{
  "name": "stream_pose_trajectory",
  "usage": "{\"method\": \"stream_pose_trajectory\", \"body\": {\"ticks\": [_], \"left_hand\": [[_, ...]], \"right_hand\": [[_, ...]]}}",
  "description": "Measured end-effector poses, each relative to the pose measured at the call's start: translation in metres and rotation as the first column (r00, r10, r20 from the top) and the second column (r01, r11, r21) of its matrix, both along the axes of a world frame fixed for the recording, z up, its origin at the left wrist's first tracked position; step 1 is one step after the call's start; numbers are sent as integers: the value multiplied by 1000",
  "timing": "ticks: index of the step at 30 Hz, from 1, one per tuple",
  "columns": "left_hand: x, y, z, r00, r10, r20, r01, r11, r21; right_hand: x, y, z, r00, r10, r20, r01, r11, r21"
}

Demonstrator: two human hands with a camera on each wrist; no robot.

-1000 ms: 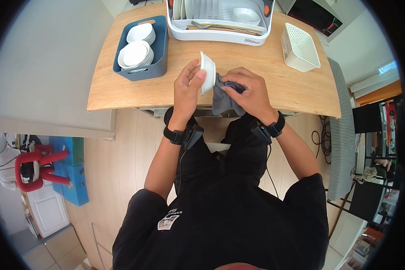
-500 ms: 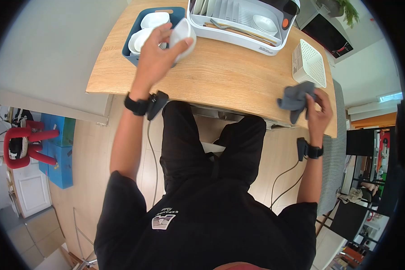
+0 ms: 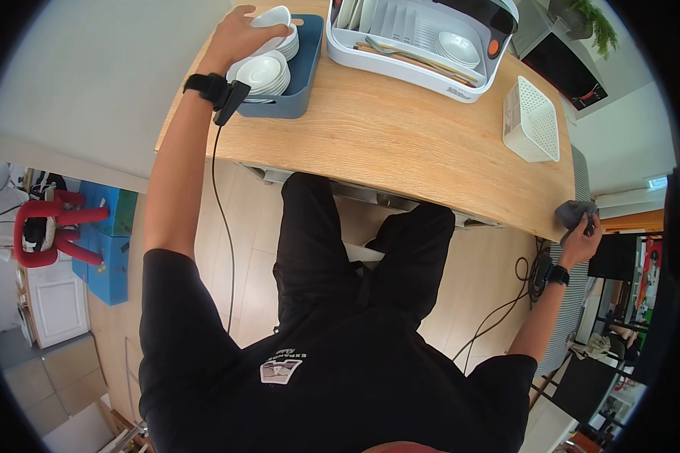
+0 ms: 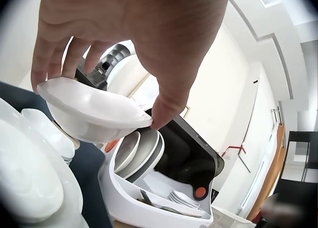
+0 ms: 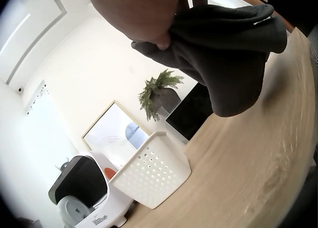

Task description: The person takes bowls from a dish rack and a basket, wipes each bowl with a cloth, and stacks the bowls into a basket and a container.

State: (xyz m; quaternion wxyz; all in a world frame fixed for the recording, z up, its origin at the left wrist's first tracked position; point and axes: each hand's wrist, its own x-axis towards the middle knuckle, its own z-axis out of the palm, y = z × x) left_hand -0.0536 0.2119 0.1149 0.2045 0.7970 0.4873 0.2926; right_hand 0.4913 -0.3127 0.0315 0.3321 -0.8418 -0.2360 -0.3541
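Observation:
At the table's far left, the left hand pinches a white bowl by its rim, over the blue basket. In the left wrist view the bowl hangs between thumb and fingers, above stacked white bowls. Another stack of white dishes sits at the basket's near end. Off the table's right end, the right hand holds a crumpled grey cloth; in the right wrist view the cloth droops from its fingers over the table edge.
A white dish rack with plates, small bowls, chopsticks and a fork stands at the back centre of the wooden table. A white perforated basket stands on the right. Behind it are a microwave and a plant.
The left hand has carried the bowl from the front centre up and left to the blue basket. The right hand has moved far right with the cloth, away from the bowl.

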Motion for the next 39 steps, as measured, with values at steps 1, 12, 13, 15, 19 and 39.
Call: {"method": "stream_pose_trajectory", "body": {"ticks": [1,12,13,15,19,39], "left_hand": [[3,4,-3,1000,23,6,-23,1000,10],[27,24,-24,863,25,505,47,991,-129],[27,26,-26,845,49,532,21,992,-124],[27,29,-30,815,31,578,45,992,-116],[26,35,-40,797,20,604,1,999,-34],[42,90,-22,897,-53,-439,-16,988,-151]], "right_hand": [[3,3,-13,1000,2,-10,-2,1000,4],[4,36,-89,976,160,-145,-142,982,126],[3,37,-92,983,142,-116,-131,987,95],[0,38,-99,990,113,-82,-109,993,49],[-17,45,-97,997,74,-18,-75,996,-39],[-34,55,-87,996,42,-82,-41,999,19]]}}
